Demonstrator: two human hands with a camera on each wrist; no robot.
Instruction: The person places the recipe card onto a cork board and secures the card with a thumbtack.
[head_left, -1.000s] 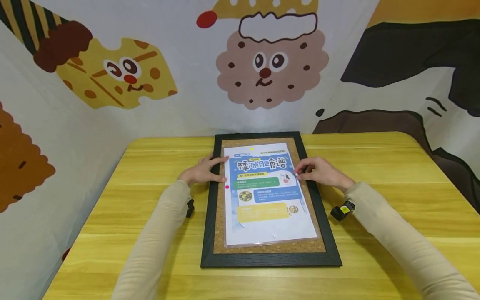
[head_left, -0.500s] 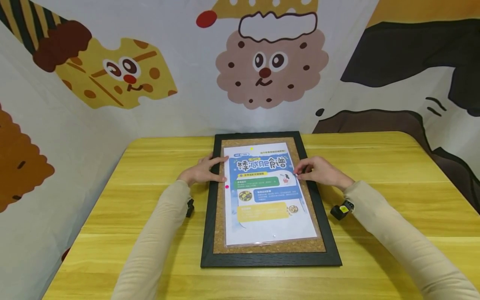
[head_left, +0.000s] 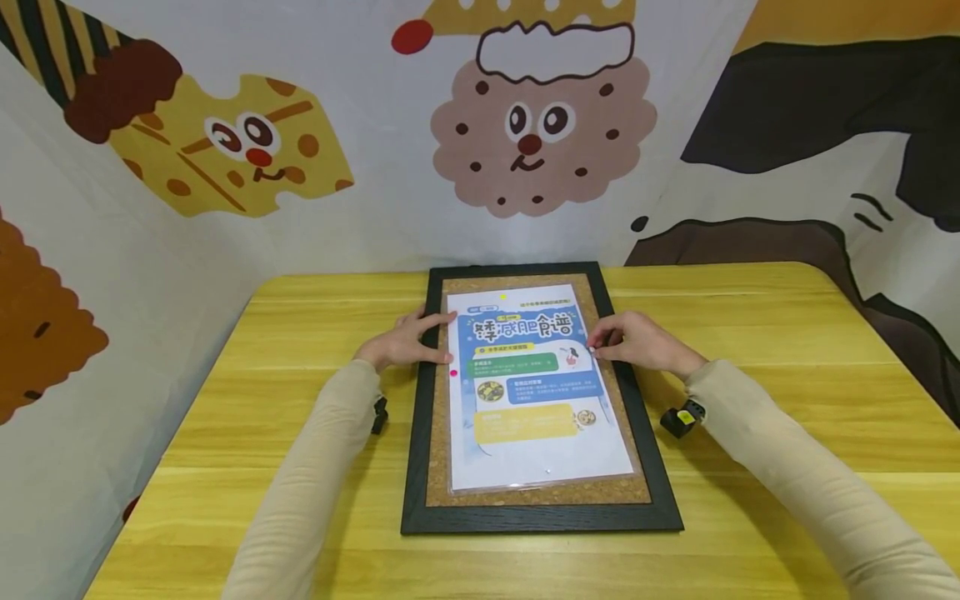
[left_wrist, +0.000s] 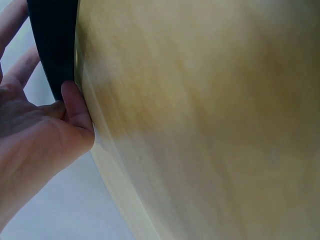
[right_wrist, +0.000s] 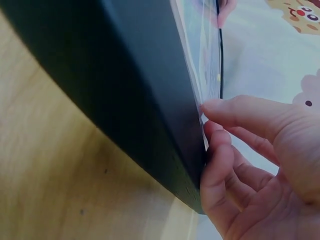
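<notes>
A laminated sheet point(head_left: 536, 454) with a blue, green and yellow printed design lies on a corkboard point(head_left: 641, 492) with a black frame point(head_left: 543, 521). My left hand point(head_left: 397, 342) straddles the frame's left side, its thumb and forefinger stretched onto the sheet's left edge. In the left wrist view, other fingers rest against the frame's outer side. My right hand point(head_left: 647, 342) is at the sheet's right edge, pinching what looks like a small white pushpin point(head_left: 593, 350), mostly hidden by the fingertips. A yellow pushpin point(head_left: 503, 297) sits at the sheet's top, and a pink pushpin point(head_left: 453, 373) at its left edge.
The board lies on a yellow wood-grain table point(head_left: 300, 467), its far end close to the cloth backdrop point(head_left: 375, 233) with cartoon food prints. A tiny pale speck point(head_left: 547, 472) shows near the sheet's bottom edge. Each wrist wears a black strap with a camera.
</notes>
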